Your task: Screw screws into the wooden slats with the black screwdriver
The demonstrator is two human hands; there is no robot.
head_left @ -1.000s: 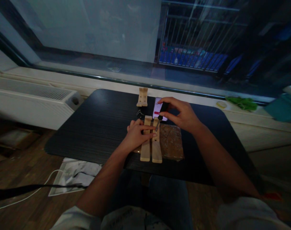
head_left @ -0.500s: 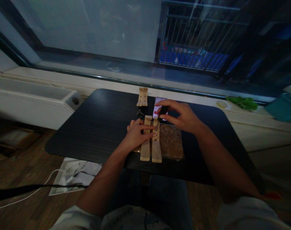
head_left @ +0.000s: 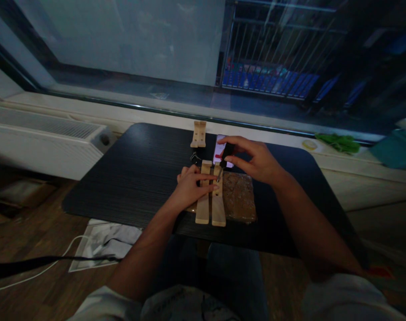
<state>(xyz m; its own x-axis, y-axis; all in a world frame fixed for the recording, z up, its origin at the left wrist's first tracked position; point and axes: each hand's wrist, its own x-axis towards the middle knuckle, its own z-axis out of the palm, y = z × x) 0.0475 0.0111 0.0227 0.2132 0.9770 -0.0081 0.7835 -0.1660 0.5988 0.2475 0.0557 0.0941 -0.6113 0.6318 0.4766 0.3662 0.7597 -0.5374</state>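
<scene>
My right hand (head_left: 251, 156) is closed around the black handle of a screwdriver (head_left: 227, 154). Its shaft slants down to the right-hand wooden bracket (head_left: 218, 209), meeting it near a hole. My left hand (head_left: 191, 187) reaches across the left-hand wooden bracket (head_left: 203, 209), index finger and thumb pressed on the right-hand one, either side of the screwdriver's tip. Whether a screw sits under that tip is too small to tell. Both brackets lie side by side on a brown block wrapped in clear film (head_left: 239, 198).
Two more wooden brackets (head_left: 198, 133) stand at the back of the dark table (head_left: 129, 178). Small metal pieces (head_left: 195, 157) lie before them. A lit phone (head_left: 219, 149) is behind my right hand. Green leaves (head_left: 338, 142) rest on the sill, and a radiator (head_left: 45, 138) is at left.
My right hand has shifted slightly on the screwdriver handle, which stands a little more upright. My left hand and the brackets have stayed in place.
</scene>
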